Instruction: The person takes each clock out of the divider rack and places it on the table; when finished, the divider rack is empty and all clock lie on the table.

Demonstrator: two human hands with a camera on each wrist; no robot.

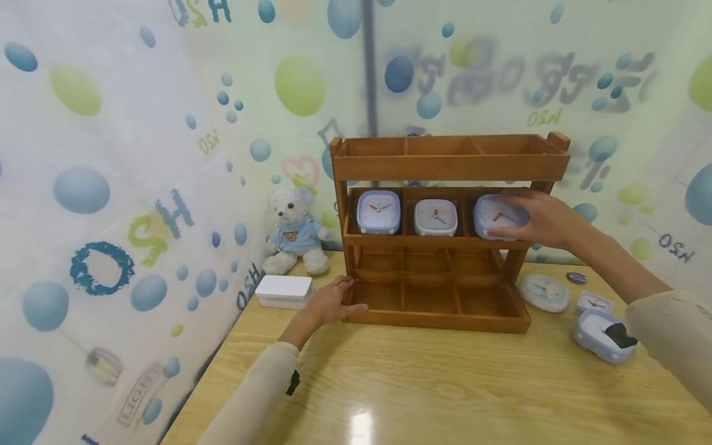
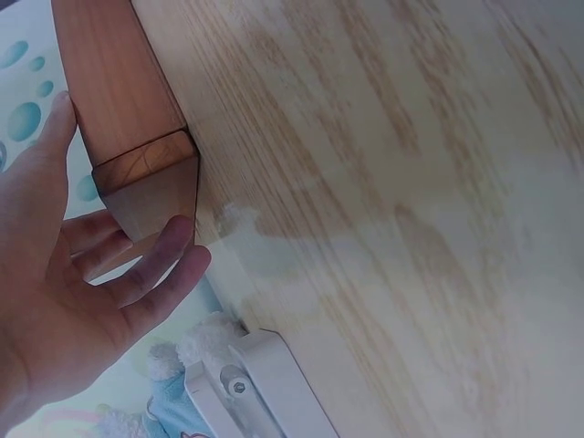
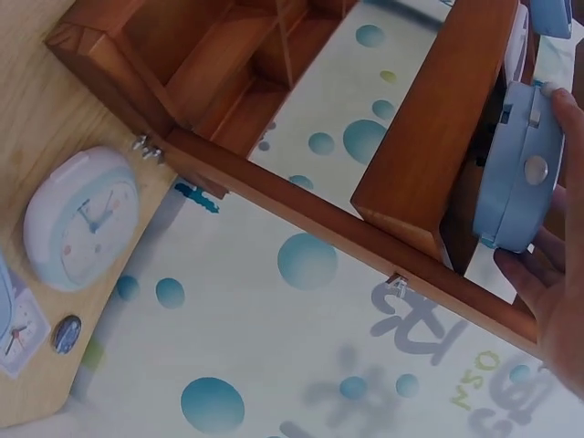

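Note:
My right hand (image 1: pixel 525 216) pinches a blue alarm clock (image 3: pixel 518 169) by its edges, at the right compartment of the rack's middle tier. Seen from the right wrist, this clock overlaps the tier's front edge. Beside it in that tier sit a white-faced clock with a pale rim (image 1: pixel 436 217) in the middle compartment and a blue-rimmed clock (image 1: pixel 378 212) at the left. Low on the left, my left hand (image 1: pixel 330 301) holds the bottom corner of the wooden rack (image 1: pixel 434 320), thumb at the front and fingers around the side, as the left wrist view (image 2: pixel 137 182) shows.
Right of the rack lie a round-cornered pale clock (image 1: pixel 545 293), a small dark oval object (image 1: pixel 576 277), a small square clock (image 1: pixel 594 303) and a blue clock (image 1: pixel 597 340). To the left are a white teddy bear (image 1: pixel 295 232) and a white box (image 1: pixel 283 290).

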